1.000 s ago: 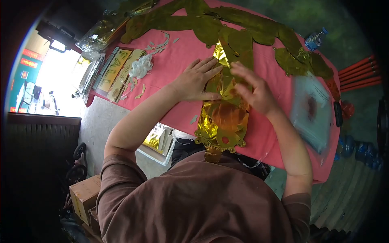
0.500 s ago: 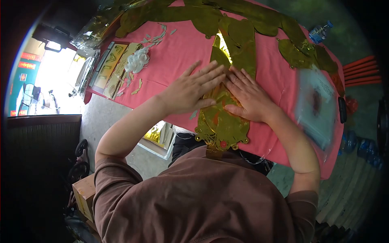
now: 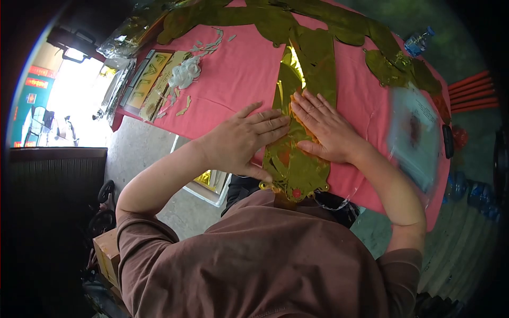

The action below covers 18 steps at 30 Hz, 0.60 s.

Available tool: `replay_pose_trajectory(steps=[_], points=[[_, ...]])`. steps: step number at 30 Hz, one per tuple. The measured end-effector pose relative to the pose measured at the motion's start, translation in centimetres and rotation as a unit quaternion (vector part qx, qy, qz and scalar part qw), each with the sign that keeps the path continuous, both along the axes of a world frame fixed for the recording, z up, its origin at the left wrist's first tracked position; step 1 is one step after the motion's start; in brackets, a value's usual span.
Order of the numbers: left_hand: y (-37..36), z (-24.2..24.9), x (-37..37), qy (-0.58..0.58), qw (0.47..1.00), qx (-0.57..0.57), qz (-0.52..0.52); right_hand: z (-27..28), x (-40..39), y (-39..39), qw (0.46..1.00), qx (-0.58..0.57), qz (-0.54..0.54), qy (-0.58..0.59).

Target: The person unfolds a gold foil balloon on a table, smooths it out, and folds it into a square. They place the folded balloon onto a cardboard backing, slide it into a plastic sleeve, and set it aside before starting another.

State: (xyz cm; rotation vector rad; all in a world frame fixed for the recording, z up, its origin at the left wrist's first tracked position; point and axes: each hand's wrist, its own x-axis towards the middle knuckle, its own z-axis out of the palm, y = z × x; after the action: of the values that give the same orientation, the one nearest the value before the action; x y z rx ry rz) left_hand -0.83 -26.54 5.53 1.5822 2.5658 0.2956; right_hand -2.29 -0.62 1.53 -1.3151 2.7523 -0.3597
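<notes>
A long gold foil piece [image 3: 313, 55] runs down the pink cloth toward my body, its scalloped lower end at the table's near edge with a small red spot on it. My left hand [image 3: 238, 138] lies over its left side, fingers spread and pointing right, thumb near the lower end. Flat on its right side rests my right hand [image 3: 326, 127], fingers extended up and to the left, thumb apart. Neither hand grips anything. Above my hands, the foil shows a bright shiny streak.
More gold foil [image 3: 217, 15] spans the table's far edge. A white ribbon bundle [image 3: 184, 72] and a printed packet [image 3: 151, 77] lie left on the pink cloth [image 3: 233, 69]. Clear plastic packs [image 3: 413, 138] lie right, a bottle [image 3: 419, 42] beyond. An open box [image 3: 212, 185] stands below.
My left hand has moved down and left along the foil, its thumb now lower. My right hand has shifted slightly down. The gap between my hands is a bit wider.
</notes>
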Motion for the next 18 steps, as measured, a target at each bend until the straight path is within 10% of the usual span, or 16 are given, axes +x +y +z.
replay_pose_trajectory(steps=[10, 18], points=[[-0.5, -0.8, 1.7, -0.08, 0.988, 0.132, 0.016, 0.6, 3.6, -0.4, 1.0, -0.011, 0.009, -0.021], [0.0, -2.4, -0.6, 0.098, 0.978, 0.154, -0.104, 0.5, 3.1, 0.0, 0.993, -0.076, -0.007, -0.091]])
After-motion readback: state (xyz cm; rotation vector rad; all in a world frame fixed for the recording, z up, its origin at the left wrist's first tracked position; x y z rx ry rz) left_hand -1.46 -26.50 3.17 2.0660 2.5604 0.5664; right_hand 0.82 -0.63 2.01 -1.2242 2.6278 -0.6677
